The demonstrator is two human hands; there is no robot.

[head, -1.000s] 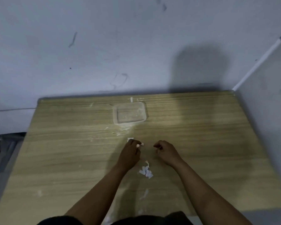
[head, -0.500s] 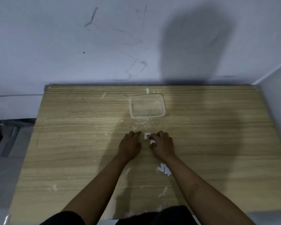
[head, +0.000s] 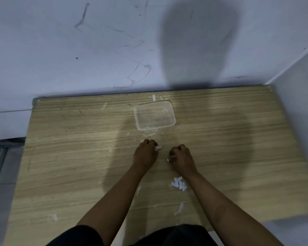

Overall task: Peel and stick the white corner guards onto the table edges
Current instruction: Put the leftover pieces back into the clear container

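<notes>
A small white corner guard (head: 158, 148) is pinched at the fingertips of the left hand (head: 146, 154), held just above the wooden table (head: 69, 157) near its middle; only a sliver of the piece shows past the fingers, so its shape cannot be confirmed. The right hand (head: 180, 158) is curled, pinching a smaller white scrap (head: 169, 159), judged to be backing film pulled off the guard. The two hands sit near each other but apart, which fits a peel in progress or just completed: one steadies the part, the other takes the liner. A heap of white paper scraps (head: 179, 183) lies just beside the right forearm, likely discarded liners kept within reach. Beyond the hands stands a clear plastic container (head: 155, 116), apparently the supply tray; nothing can be made out in it beyond white flecks. The table edges are well apart from the guard, so sticking is not yet done.
</notes>
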